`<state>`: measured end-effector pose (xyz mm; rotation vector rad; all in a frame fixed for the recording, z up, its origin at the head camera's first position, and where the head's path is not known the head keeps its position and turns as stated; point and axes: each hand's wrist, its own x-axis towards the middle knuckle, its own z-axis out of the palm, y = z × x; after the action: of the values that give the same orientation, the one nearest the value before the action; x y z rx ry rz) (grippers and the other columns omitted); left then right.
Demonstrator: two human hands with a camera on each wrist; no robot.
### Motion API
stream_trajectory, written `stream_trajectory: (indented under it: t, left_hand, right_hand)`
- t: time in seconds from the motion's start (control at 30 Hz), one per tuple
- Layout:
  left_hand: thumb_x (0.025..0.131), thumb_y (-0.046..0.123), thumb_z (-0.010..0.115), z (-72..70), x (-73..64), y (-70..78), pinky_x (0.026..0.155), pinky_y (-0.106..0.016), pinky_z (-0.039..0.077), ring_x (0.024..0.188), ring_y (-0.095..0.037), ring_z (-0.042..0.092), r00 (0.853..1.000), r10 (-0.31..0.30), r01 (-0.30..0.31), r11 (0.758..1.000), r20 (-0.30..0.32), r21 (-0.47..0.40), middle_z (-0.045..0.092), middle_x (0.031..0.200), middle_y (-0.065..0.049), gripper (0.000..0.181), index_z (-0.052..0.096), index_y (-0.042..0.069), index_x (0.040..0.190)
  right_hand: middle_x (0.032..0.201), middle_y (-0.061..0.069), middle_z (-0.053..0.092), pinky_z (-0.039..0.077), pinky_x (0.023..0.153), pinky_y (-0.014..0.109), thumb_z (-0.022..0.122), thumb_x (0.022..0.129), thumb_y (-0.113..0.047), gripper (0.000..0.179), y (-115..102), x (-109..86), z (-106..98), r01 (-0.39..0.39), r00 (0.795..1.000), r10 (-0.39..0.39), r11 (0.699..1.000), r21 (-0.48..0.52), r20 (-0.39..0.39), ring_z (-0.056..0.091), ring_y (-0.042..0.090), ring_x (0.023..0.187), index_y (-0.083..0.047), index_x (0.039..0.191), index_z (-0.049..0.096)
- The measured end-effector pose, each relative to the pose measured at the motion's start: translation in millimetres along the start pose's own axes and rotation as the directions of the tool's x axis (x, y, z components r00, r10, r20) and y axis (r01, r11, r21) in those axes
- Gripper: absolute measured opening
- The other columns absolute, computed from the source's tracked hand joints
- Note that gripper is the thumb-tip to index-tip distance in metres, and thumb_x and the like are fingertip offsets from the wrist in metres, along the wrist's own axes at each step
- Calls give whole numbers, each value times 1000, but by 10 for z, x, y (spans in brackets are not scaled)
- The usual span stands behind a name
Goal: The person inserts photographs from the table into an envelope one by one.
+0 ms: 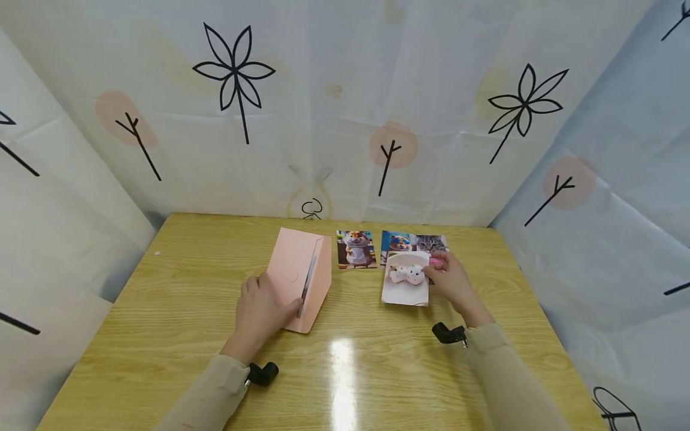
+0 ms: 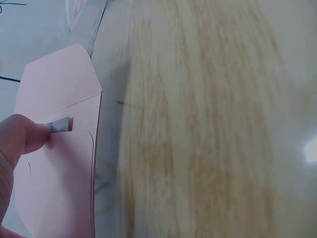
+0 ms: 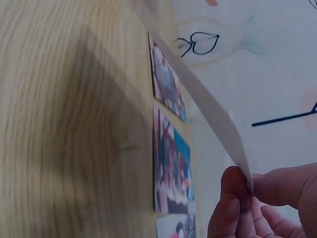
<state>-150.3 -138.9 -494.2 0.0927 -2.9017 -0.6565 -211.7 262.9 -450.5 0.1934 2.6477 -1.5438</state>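
My left hand (image 1: 256,311) grips a pink paper envelope (image 1: 288,257), tilted over the table, its flap lifted on the right side. The thumb presses on the envelope's front, beside a cut slot where a grey-blue strip (image 2: 60,125) shows. Between the thumb and fingers of my right hand (image 1: 455,284) is a photo card (image 1: 404,294) with two small white animals on it, pinched by its right edge. In the right wrist view the card (image 3: 210,106) is raised off the table and seen nearly edge-on.
Picture cards lie in a row at the table's back: a hamster in an apron (image 1: 356,248), one with blue goggles (image 1: 395,240) and a grey cat (image 1: 431,243). The held card overlaps the last two. A patterned white curtain (image 1: 334,120) stands behind the wooden table (image 1: 178,287).
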Motion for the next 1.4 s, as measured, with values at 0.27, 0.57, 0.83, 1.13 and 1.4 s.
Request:
stream_trajectory:
  t: [0.27, 0.57, 0.83, 1.13, 1.4]
  left_hand:
    - [71, 61, 73, -11, -18, 0, 77, -53, 44, 101, -42, 45, 1000, -2, 2, 1000, 11, 1, 46, 113, -30, 94, 45, -14, 122]
    - [72, 62, 72, -28, -30, -8, 75, -53, 44, 99, -42, 45, 1000, 3, -3, 1000, 11, 5, 45, 113, -31, 95, 44, -14, 121]
    - [70, 64, 72, 5, -22, 0, 73, -52, 45, 97, -41, 46, 1000, 9, -9, 1000, 4, 14, 47, 108, -29, 94, 46, -13, 118]
    - [69, 63, 72, 14, -19, 10, 74, -52, 44, 97, -40, 45, 1000, 3, -3, 1000, 11, 18, 47, 108, -28, 95, 45, -13, 119]
    - [69, 64, 72, 33, -12, 21, 73, -50, 44, 95, -40, 45, 1000, 22, -22, 999, -12, 24, 48, 105, -27, 94, 47, -13, 117]
  right_hand:
    - [120, 26, 51, 52, 84, 44, 55, 96, -5, 62, -192, -7, 179, 53, 994, -60, 996, 76, 96, 59, 31, 98, -6, 150, 25]
    - [102, 21, 51, 50, 84, 51, 57, 93, -3, 60, -293, -3, 361, 90, 993, -99, 986, 141, 61, 61, 27, 80, -4, 146, 30]
    - [106, 22, 51, 51, 83, 50, 59, 93, -4, 59, -453, -31, 540, 169, 985, -173, 943, 287, -10, 63, 26, 83, -8, 145, 31]
    - [109, 20, 53, 49, 84, 54, 58, 94, -4, 60, -564, -60, 687, 189, 981, -192, 926, 328, -24, 62, 32, 89, -11, 146, 29]
    - [103, 19, 55, 52, 79, 48, 59, 94, -6, 58, -596, -66, 822, 227, 972, -233, 924, 308, -15, 62, 34, 84, -9, 144, 30]
